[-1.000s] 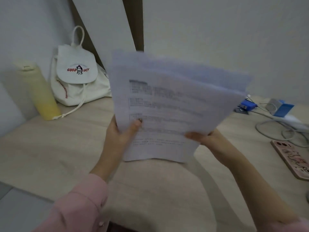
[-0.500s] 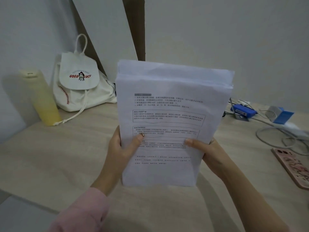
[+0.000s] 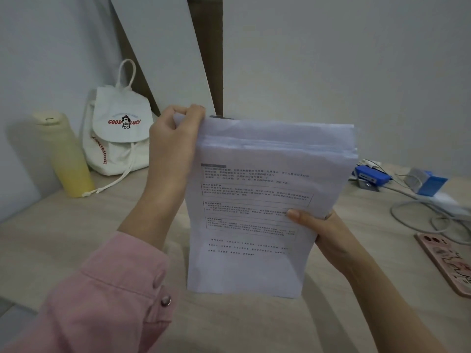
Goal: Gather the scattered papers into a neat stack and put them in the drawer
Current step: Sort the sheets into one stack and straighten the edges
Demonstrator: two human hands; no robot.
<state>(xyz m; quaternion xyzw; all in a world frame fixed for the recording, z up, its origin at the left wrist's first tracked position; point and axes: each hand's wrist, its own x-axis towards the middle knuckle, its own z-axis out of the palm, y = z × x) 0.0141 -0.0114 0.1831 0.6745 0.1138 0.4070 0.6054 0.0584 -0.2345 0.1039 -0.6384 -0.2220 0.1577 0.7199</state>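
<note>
A stack of white printed papers (image 3: pixel 254 200) stands upright in the air above the wooden desk (image 3: pixel 76 238), its bottom edge close to the desktop. My left hand (image 3: pixel 173 141) grips the stack's top left corner, fingers curled over the edge. My right hand (image 3: pixel 323 230) holds the lower right side, thumb pressed on the front sheet. The top edges of the sheets are slightly staggered. No drawer is in view.
A white drawstring backpack (image 3: pixel 119 133) and a yellow bottle (image 3: pixel 66 159) stand at the back left. A blue stapler (image 3: pixel 372 175), a blue and grey device (image 3: pixel 425 182), grey cables (image 3: pixel 418 212) and a pink phone (image 3: pixel 448 263) lie at the right. A white board (image 3: pixel 158 47) leans against the wall.
My left hand has moved from the stack's lower left side up to its top left corner. The papers have straightened from a loose fan into a squarer upright stack.
</note>
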